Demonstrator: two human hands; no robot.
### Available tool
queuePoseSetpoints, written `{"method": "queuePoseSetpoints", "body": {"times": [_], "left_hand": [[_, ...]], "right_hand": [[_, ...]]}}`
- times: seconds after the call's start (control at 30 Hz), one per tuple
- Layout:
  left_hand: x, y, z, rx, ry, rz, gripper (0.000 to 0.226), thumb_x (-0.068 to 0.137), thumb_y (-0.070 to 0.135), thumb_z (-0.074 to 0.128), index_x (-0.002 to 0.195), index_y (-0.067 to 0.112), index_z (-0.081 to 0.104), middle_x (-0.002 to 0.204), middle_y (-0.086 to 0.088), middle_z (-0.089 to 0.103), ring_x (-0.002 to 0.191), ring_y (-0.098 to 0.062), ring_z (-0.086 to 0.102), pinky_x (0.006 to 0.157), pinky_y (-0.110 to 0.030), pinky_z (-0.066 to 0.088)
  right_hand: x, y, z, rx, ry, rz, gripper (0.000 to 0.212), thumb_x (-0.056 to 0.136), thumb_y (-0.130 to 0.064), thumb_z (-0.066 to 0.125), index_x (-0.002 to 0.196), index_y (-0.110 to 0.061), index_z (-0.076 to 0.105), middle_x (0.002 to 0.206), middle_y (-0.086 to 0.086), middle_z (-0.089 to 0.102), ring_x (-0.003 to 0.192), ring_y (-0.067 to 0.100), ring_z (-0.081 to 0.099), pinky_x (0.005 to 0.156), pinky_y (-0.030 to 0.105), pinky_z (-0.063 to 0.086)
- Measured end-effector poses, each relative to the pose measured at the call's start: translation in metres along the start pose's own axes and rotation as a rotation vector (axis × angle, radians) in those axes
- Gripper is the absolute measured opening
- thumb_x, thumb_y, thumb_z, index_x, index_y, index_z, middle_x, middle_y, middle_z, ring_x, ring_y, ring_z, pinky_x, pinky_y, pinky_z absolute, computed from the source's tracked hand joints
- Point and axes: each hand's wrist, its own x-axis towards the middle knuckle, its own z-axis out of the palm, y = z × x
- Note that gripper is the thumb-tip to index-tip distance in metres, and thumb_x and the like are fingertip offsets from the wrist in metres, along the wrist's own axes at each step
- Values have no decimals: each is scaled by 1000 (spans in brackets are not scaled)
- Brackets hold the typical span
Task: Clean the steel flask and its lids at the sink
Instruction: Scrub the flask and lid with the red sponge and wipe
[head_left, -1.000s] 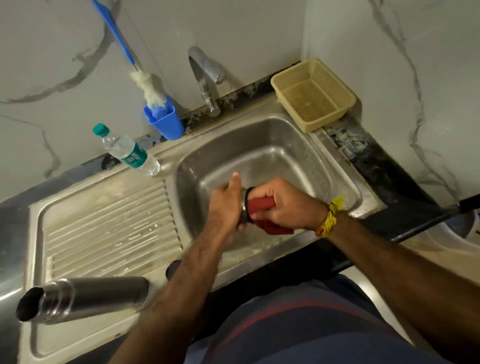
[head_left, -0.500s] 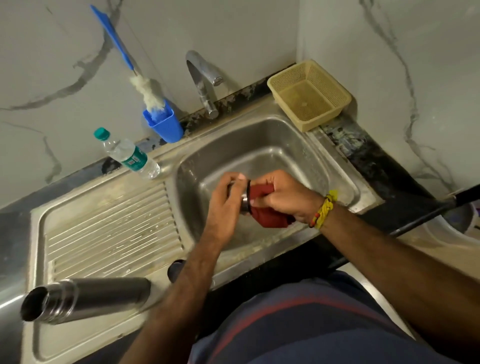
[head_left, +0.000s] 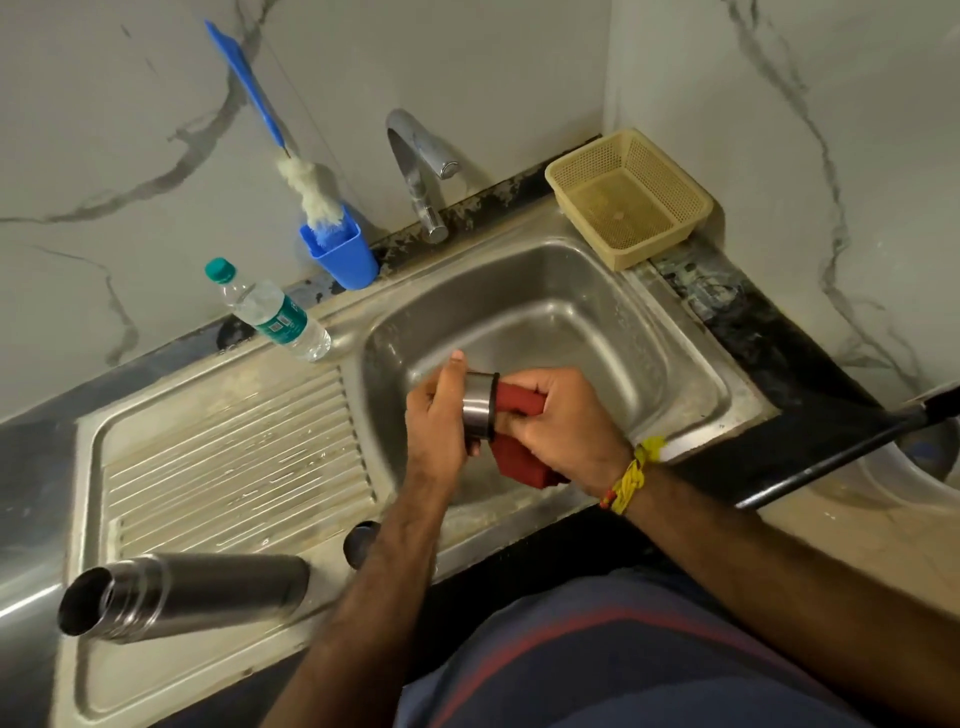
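Scrubbing a lid (head_left: 480, 410) over the sink (head_left: 691, 364) looks like the current step: the left hand (head_left: 436, 421) grips the lid while the right hand (head_left: 558, 421) holds a red sponge (head_left: 519, 462) against it. Next probably comes turning the lid to reach its inside. Well left, the flask (head_left: 182, 595) lies on the drainboard (head_left: 223, 457), long axis left-right, mouth facing near-left.

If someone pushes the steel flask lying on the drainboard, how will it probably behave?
The steel flask lies on its side, so a sideways push would probably roll it. It lies across the drainboard ridges, which may steer it. Its mouth is open and its wall smooth: probably light, and slippery if wet.
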Motion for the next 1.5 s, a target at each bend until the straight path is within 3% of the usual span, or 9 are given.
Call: {"method": "queuePoseSetpoints", "body": {"times": [0.13,0.33,0.5,0.8,0.9,1.03,1.13,1.23,1.5], "left_hand": [[-12,1,12,-44,8,-74,38,105,40,49,91,9,65,66,-4,60,47,-11,52,35,-23,36],[-7,17,2,-49,-7,-154,33,101,39,54,88,11,62,59,1,58,44,-10,51,38,-21,35],[-7,13,5,3,-20,-128,42,96,49,61,91,8,66,65,-1,58,51,-11,51,41,-24,38],[-19,13,1,-187,11,-264,40,92,44,66,99,5,69,69,-9,62,45,-14,53,35,-19,36],[-12,11,-4,-426,181,-188,36,94,51,61,96,15,65,72,-7,64,49,-16,55,39,-20,37],[-5,10,-12,-582,165,-34,61,87,48,71,126,6,53,118,-15,70,88,-22,72,72,-39,61],[-11,13,2,-404,-5,96,40,94,33,64,129,27,47,102,12,73,98,-21,71,85,-53,60],[-10,13,7,-219,-58,196,16,98,34,60,102,20,67,90,4,69,88,-22,67,87,-58,59],[-5,7,3,-119,189,150,11,97,10,65,93,4,73,119,-5,58,85,11,60,76,-11,49]], "right_hand": [[3,-5,-1,30,268,20,24,64,6,77,76,-15,76,69,-3,72,62,6,67,56,20,52],[4,-11,-9,94,-159,-80,43,64,13,81,62,-22,57,63,-7,61,57,5,56,53,22,47],[15,-4,3,-30,102,-85,39,66,7,78,63,-24,54,63,-9,58,58,7,53,53,25,46],[25,-28,-50,-86,-613,-66,32,81,5,76,85,-17,54,73,-10,65,66,7,65,61,22,50],[31,-26,-65,-108,-333,-103,32,80,6,77,89,-17,57,79,-9,59,67,1,59,61,20,49],[24,-19,-57,310,104,-9,29,83,7,73,99,-17,69,93,0,71,81,5,69,70,20,55],[26,-13,-29,277,207,-38,27,83,4,75,101,-16,74,93,0,75,83,6,71,73,19,55],[32,-11,-12,225,301,-96,21,85,2,73,101,-12,75,92,-1,75,85,7,70,76,21,54],[3,-4,4,-338,268,-589,33,82,2,55,109,-5,71,120,5,70,111,25,65,98,40,52]]}}
